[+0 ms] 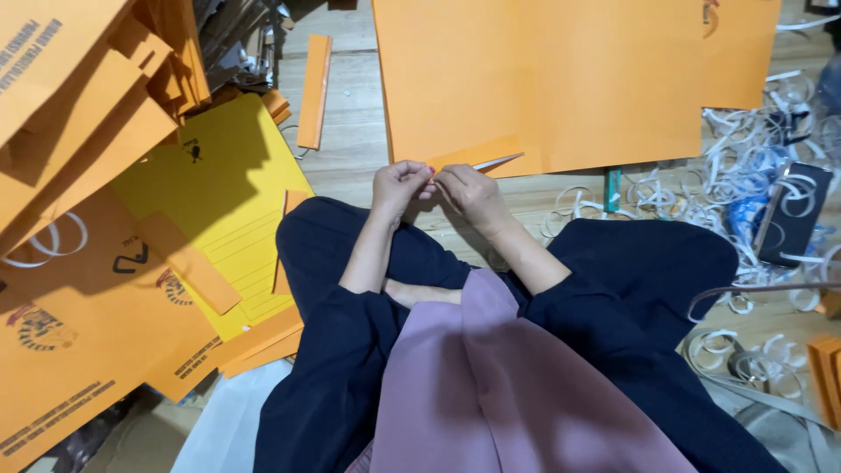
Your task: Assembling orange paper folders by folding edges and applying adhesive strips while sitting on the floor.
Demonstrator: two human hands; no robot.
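Seated cross-legged on the floor. Left hand and right hand together above the knees, each grip pinched closed on a thin white strip. Just beyond, touching the large orange sheet.

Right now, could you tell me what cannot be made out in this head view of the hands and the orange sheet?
- What the left hand pinches: hidden by its own curled fingers.
- Fingertips of the right hand: tucked under, so the grip on the white strip is unclear.
- Large orange sheet: cut off by the top edge.
- Dark flat object at right: partly covered by white paper curls.
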